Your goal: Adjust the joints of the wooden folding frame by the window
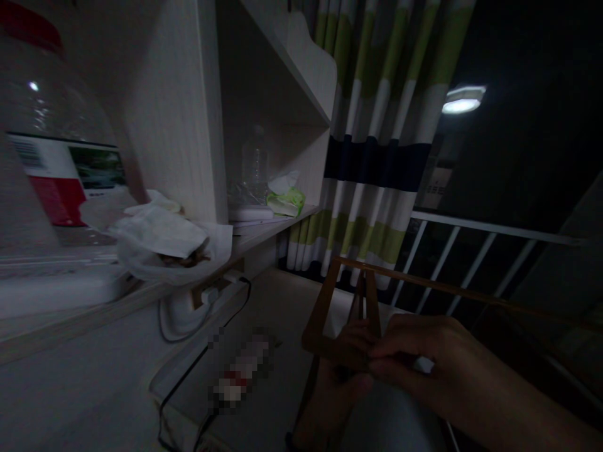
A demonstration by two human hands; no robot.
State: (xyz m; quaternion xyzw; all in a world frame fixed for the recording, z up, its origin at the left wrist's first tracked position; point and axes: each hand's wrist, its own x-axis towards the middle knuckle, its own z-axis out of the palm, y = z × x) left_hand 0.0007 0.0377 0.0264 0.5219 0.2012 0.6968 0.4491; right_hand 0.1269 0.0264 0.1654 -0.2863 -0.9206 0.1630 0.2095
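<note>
Our right hand (414, 358) pinches the wooden frame (330, 314) at its base, steadying it; our left hand (330, 392), at seven o'clock, probably grips underneath, too dim to tell.

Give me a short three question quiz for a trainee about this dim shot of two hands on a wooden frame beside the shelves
1. True or false: both hands touch the brown wooden stick frame.
2. Which hand pinches the frame's lower bar from the near side?
A. the right hand
B. the left hand
C. neither
3. What sits on the pale shelf beside the clear plastic bottle?

Key
1. True.
2. A. The right hand's fingers close on the bar, while the left hand supports the frame from below.
3. A green tissue pack with a white tissue sticking out.
</note>
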